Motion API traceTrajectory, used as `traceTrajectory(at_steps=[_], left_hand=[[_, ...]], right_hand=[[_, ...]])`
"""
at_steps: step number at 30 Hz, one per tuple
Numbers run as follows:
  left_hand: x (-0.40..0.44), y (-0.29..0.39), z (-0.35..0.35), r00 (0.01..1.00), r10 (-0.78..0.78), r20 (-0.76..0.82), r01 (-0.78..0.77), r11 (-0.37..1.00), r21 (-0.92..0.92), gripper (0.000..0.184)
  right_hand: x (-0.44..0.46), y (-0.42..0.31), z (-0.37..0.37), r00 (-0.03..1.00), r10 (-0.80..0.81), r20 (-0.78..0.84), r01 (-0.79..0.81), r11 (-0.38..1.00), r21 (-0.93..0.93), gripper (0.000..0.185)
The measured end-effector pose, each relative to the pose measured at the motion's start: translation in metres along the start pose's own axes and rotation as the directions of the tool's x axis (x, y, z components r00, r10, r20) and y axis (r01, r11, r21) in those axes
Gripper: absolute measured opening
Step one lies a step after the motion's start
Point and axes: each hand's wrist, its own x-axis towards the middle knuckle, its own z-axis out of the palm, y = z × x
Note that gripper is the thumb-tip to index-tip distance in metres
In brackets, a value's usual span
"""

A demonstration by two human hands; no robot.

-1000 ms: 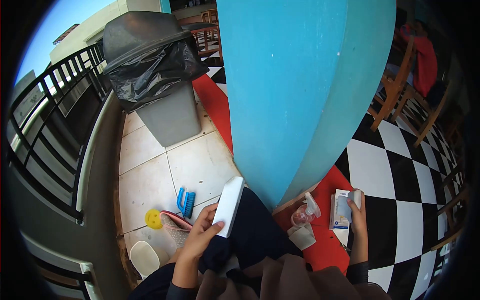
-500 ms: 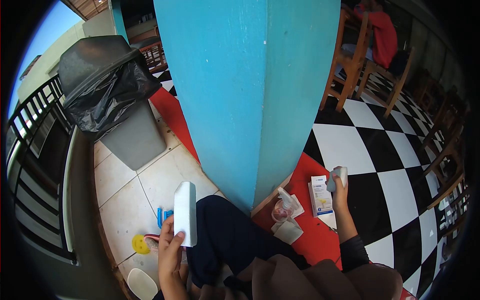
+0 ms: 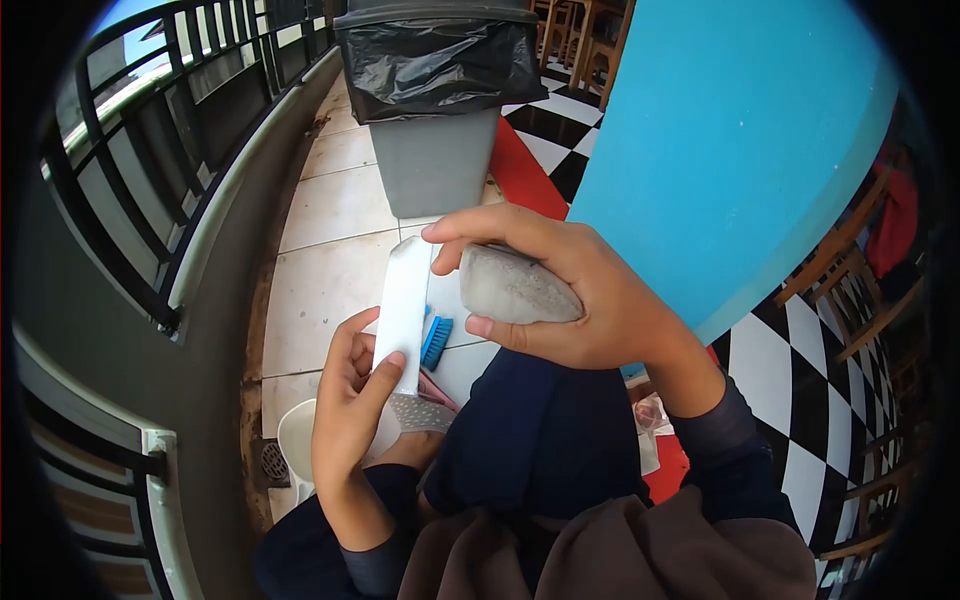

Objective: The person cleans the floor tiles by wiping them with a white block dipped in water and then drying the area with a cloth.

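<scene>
My left hand (image 3: pixel 345 425) pinches a long white foam sponge (image 3: pixel 402 325), held nearly upright between thumb and fingers. The sponge has bevelled upper corners and a faint grey mark at its top end. Just to its right, my right hand (image 3: pixel 615 290) grips a shorter sponge (image 3: pixel 515 287), stained grey over its face. My right index fingertip is close to the top of the white sponge; whether it touches I cannot tell. Below, a blue scrubbing brush (image 3: pixel 436 342) lies on the tiles, partly behind the white sponge.
A grey bin (image 3: pixel 440 165) with a black liner stands ahead. A blue pillar (image 3: pixel 740 130) rises at right, black railings (image 3: pixel 150 200) run along the left. A white dipper (image 3: pixel 298 440) sits by a floor drain (image 3: pixel 274 462). A clear bottle (image 3: pixel 650 412) stands near my knee.
My right hand has come in from the far right with the grey-stained sponge, up beside the white one. The view has turned left towards the bin and railings.
</scene>
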Motion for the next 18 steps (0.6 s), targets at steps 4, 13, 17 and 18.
traceTrajectory(at_steps=[4, 13, 17, 18], left_hand=[[-0.025, -0.002, -0.047, 0.989, -0.028, -0.143, 0.030, 0.999, 0.010, 0.042], [-0.123, -0.046, -0.144, 0.881, -0.068, -0.468, 0.130, 0.986, 0.101, 0.047], [-0.168, -0.091, -0.163, 0.764, -0.091, -0.639, 0.161, 0.986, 0.053, 0.048], [-0.170, -0.098, -0.163, 0.725, -0.095, -0.682, 0.129, 0.992, -0.001, 0.048]], right_hand=[[0.058, 0.007, 0.051, 0.939, -0.057, 0.339, 0.085, 0.994, -0.066, 0.038], [0.153, -0.045, 0.175, 0.445, -0.205, 0.871, 0.199, 0.972, 0.127, 0.038], [0.158, -0.040, 0.220, 0.331, -0.663, 0.671, 0.408, 0.742, 0.532, 0.022], [0.162, -0.040, 0.225, 0.294, -0.667, 0.685, 0.396, 0.737, 0.547, 0.020]])
